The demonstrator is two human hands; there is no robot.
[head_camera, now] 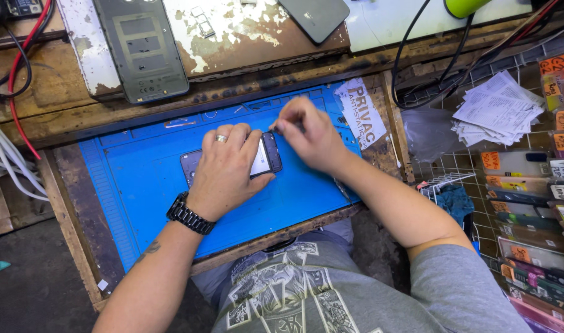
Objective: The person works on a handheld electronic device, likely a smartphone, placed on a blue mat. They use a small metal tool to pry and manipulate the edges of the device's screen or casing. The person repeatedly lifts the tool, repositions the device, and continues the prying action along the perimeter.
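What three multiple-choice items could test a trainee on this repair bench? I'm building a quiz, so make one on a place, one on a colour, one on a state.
1. Where does the phone lie?
A. On the blue mat
B. On the stack of papers
C. On the floor

2. What colour is the watch on the left hand?
A. White
B. Black
C. Red

3. What is the left hand doing?
A. Hanging free of the bench
B. Lifting the phone off the mat
C. Pressing down on the phone

Answers: 1 A, the phone rests on the mat. 2 B, the band at the wrist is black. 3 C, the palm lies flat over the phone, while the right hand pinches at its top edge.
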